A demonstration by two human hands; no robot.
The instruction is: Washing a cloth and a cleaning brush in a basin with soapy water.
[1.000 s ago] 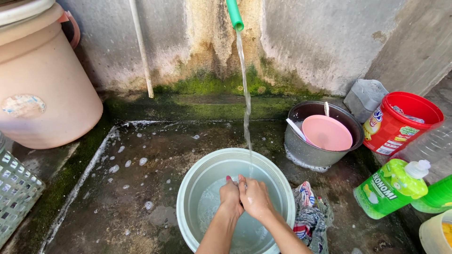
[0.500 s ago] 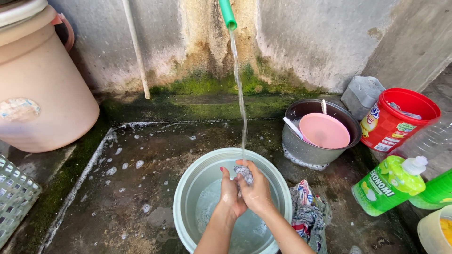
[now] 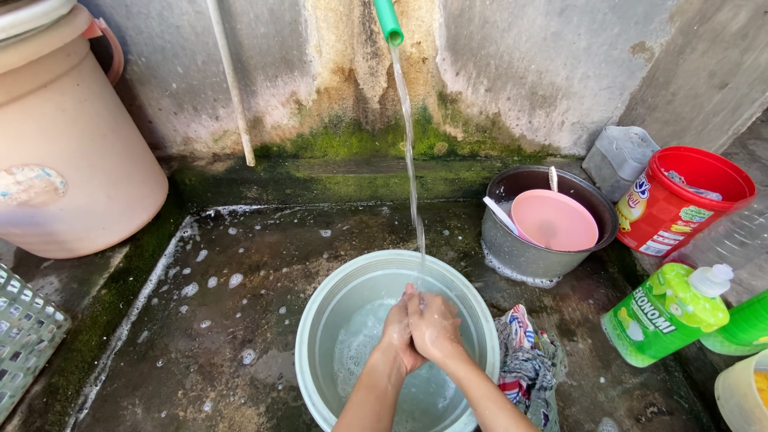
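Observation:
My left hand (image 3: 398,330) and my right hand (image 3: 436,324) are pressed together over a pale green basin (image 3: 320,328) on the wet concrete floor. A thin stream of water (image 3: 408,160) falls from a green spout (image 3: 389,20) on the wall and lands on my fingers. The basin holds foamy water. Both hands hold nothing; the palms rub against each other.
A large beige barrel (image 3: 68,152) stands at the left, a white basket (image 3: 24,344) below it. To the right are a metal pot (image 3: 520,248) with a pink bowl (image 3: 554,220), a red tub (image 3: 676,200), a green detergent bottle (image 3: 664,312) and a patterned cloth (image 3: 528,368).
My clasped hands rose under the water stream half a second ago with something small and pale at the fingertips, and now sit slightly lower, rubbing together. The view shifted a little.

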